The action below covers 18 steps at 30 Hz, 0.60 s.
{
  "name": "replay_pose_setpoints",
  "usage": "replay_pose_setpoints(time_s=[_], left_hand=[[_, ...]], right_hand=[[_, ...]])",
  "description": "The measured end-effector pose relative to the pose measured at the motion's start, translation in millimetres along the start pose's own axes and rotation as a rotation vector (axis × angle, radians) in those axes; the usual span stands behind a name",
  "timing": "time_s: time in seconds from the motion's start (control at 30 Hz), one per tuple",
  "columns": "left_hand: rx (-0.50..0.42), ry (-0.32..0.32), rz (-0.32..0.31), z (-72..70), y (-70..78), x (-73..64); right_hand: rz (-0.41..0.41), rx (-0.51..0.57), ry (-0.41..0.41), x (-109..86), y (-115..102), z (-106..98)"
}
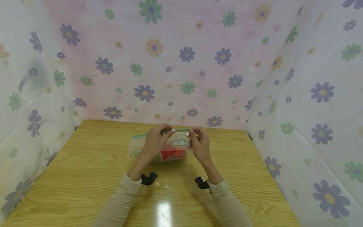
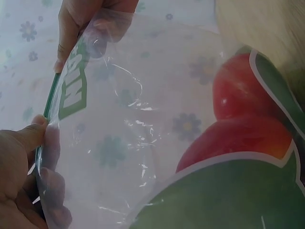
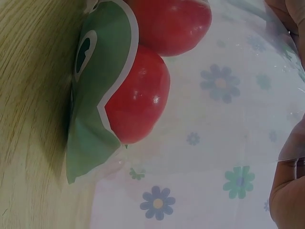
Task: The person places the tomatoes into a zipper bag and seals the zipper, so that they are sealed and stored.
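A clear plastic zip bag (image 1: 137, 144) with green print stands on the table, its zip edge uppermost. Inside its lower part sit red, glossy tomatoes (image 3: 140, 98), partly hidden behind the green printed panel (image 2: 214, 195). My left hand (image 1: 154, 140) pinches the top edge near its middle, beside a small white piece on the zip (image 1: 174, 129). At the right end of that edge, my right hand (image 1: 200, 143) pinches the bag between thumb and fingers. The green zip strip (image 2: 51, 95) runs taut between the two hands in the left wrist view.
The wooden table (image 1: 93, 176) reaches back to a pink flowered curtain (image 1: 167, 78). White flowered sheets hang along both sides. Black wrist mounts (image 1: 149, 178) stick out from the sleeves, close over the tabletop.
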State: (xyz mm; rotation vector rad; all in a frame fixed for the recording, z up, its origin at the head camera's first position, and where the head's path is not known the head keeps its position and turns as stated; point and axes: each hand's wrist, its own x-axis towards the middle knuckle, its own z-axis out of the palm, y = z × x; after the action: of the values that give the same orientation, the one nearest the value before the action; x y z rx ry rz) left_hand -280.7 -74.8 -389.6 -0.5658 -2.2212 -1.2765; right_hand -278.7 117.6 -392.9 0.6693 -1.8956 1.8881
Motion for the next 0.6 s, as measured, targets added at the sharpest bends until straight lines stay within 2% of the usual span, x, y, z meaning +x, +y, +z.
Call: replay_pose_setpoints(time_s=[0.1,0.33,0.6], left_hand=[[0.001,0.010,0.004,-4.2,-5.4,-0.8],[0.000,0.049,0.017,-16.4,-18.2,-3.3],[0.006,0.086,0.026,-30.1,-28.1,-5.0]], right_hand=[[-0.010,0.008,0.008,0.7,4,-1],[-0.003,0.008,0.043,2.5,29,-12],[-0.008,0.022,0.059,3.6,32,-21]])
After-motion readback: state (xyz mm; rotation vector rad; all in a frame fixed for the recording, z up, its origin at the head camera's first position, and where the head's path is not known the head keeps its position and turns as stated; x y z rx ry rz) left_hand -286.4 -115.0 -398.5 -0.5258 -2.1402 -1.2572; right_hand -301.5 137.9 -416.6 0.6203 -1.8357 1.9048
